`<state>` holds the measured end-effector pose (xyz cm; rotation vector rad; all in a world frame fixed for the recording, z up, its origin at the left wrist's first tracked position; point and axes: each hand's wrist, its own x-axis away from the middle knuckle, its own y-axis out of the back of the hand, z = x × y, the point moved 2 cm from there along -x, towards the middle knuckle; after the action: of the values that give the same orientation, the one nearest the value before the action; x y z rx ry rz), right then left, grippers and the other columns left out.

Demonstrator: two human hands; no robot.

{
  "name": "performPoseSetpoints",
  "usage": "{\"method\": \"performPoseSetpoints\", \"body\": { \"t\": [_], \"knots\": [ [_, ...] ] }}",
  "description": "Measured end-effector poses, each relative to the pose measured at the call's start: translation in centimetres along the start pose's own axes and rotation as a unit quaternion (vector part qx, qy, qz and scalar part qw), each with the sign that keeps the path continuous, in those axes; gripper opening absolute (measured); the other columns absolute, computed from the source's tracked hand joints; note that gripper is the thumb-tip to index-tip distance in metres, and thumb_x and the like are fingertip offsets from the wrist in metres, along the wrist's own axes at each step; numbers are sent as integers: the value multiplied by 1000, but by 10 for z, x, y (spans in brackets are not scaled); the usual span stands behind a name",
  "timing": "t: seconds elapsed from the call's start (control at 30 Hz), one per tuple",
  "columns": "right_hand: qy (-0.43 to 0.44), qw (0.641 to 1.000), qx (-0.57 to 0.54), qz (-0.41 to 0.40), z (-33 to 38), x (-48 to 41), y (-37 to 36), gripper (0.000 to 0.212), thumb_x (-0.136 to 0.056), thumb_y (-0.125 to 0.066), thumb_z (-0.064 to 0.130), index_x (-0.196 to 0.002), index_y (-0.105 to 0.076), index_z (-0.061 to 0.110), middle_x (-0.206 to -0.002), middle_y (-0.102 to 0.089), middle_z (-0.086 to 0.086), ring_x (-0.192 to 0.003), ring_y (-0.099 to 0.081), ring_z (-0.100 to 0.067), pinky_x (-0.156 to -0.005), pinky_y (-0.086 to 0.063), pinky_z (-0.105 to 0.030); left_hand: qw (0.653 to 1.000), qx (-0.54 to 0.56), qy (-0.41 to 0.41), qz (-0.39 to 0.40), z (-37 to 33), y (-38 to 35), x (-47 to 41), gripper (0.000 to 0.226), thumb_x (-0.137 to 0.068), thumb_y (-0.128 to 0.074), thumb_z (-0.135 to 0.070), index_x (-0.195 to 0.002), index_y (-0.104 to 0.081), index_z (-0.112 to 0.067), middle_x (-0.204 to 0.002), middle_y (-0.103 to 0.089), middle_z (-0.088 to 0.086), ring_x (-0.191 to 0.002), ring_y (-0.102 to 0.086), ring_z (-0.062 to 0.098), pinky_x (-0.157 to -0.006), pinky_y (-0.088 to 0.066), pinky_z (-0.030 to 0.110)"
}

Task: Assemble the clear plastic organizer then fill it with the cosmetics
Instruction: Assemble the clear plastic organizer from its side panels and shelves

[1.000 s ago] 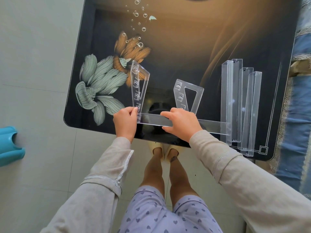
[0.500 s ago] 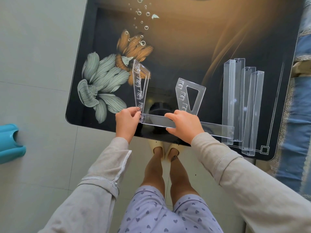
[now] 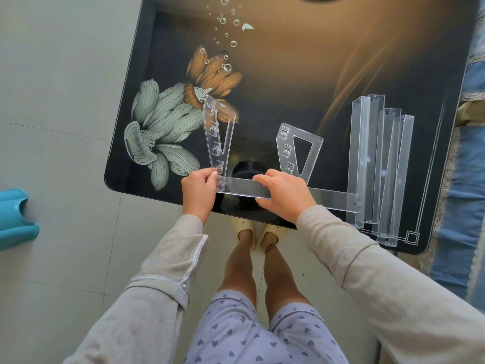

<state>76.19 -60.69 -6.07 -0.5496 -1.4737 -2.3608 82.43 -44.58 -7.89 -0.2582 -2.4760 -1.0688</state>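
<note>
A clear slotted side panel [image 3: 219, 127] stands upright near the table's front edge. My left hand [image 3: 198, 191] pinches its lower end. A long clear shelf strip [image 3: 330, 199] lies across the front edge, its left end meeting that panel's bottom slot. My right hand [image 3: 284, 195] grips the strip near its middle. A second clear side panel [image 3: 299, 151] lies flat just behind my right hand. Several more clear shelf strips [image 3: 378, 164] lie side by side at the right. No cosmetics are in view.
The glossy dark table [image 3: 288, 74] has printed flowers and a rounded front-left corner. A teal plastic object [image 3: 14, 219] sits on the tiled floor at the left. Blue patterned fabric [image 3: 467, 179] borders the table's right side. My legs and slippers show below the edge.
Both hands kept their hold on the panel and the strip; the strip's left end stayed against the upright panel's bottom slot. The view shifted slightly.
</note>
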Motion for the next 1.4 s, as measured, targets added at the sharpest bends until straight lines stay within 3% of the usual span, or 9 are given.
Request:
{"method": "performPoseSetpoints", "body": {
  "t": [0.07,0.17,0.33,0.83,0.93,1.2,1.4],
  "knots": [
    [-3,1000,-4,4,0,-1,-1,43,-87,-57,36,-129,-50,26,-115,-62,0,-104,-60,-19,-82,-53,-31,1000,3,2,3,0,-1,1,26,-93,-49,-11,-104,-68,2,-86,-71,15,-85,-65,23,-80,-52,28],
    [-8,1000,-9,9,0,-1,-2,44,-87,-58,36,-129,-49,26,-116,-61,0,-105,-60,-19,-84,-53,-31,1000,10,2,5,-1,-2,1,26,-93,-48,-10,-103,-67,3,-89,-71,20,-86,-67,28,-83,-56,36],
    [-9,1000,1,1,-3,0,-1,42,-87,-57,36,-128,-51,26,-113,-62,-1,-102,-61,-20,-79,-53,-31,1000,-11,-14,-4,-2,-3,3,25,-93,-48,-11,-101,-68,3,-89,-71,20,-84,-67,27,-75,-50,25],
    [-35,999,-20,21,-6,0,-13,42,-89,-58,29,-129,-50,21,-117,-61,-4,-106,-60,-24,-90,-51,-34,999,-19,-46,5,-7,-3,6,25,-92,-51,-12,-106,-68,1,-94,-72,18,-89,-67,27,-81,-52,27],
    [-36,999,-20,18,-3,0,-14,41,-89,-58,29,-128,-50,19,-117,-62,-5,-105,-61,-25,-89,-52,-35,997,-44,-55,-11,-9,-2,7,25,-92,-52,-14,-106,-68,-1,-94,-73,16,-88,-66,24,-77,-45,21],
    [-26,1000,8,-7,0,1,-12,40,-89,-56,28,-127,-49,20,-112,-60,-5,-99,-60,-24,-77,-51,-33,992,-124,15,-19,-5,-7,10,17,-84,-61,-16,-85,-71,-3,-83,-73,15,-78,-63,30,-72,-42,26],
    [-25,1000,10,-13,-2,5,-17,41,-89,-56,30,-127,-48,18,-115,-59,-7,-104,-57,-24,-84,-52,-33,989,-148,25,-12,-6,-8,9,20,-81,-65,-20,-73,-72,-3,-74,-72,14,-65,-51,22,-66,-36,24]
  ]
}}
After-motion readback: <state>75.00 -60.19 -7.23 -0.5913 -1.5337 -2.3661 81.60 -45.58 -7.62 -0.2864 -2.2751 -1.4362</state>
